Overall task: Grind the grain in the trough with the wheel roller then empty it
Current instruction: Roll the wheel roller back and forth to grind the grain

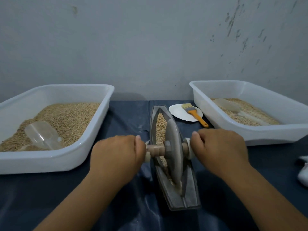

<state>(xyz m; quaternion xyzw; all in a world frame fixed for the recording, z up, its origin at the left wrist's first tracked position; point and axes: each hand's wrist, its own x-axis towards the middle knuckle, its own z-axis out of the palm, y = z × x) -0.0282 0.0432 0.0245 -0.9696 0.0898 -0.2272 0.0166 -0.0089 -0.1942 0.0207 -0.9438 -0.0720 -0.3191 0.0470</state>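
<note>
A long grey boat-shaped trough [191, 195] lies lengthwise on the dark blue cloth in front of me. Grain [160, 124] fills its groove, mostly in the far half. The grey wheel roller [173, 144] stands on edge in the groove near the middle. Its wooden axle handle [155, 150] sticks out on both sides. My left hand [116, 157] grips the left end of the handle. My right hand [218, 149] grips the right end, which is mostly hidden under the fingers.
A white tub [55, 160] of grain with a clear scoop [41, 135] stands at the left. Another white tub [275, 134] with grain and a scoop [226, 105] stands at the right. A white plate [180, 114] holds an orange-handled brush [195, 114]. White cloth [303, 172] lies at the right edge.
</note>
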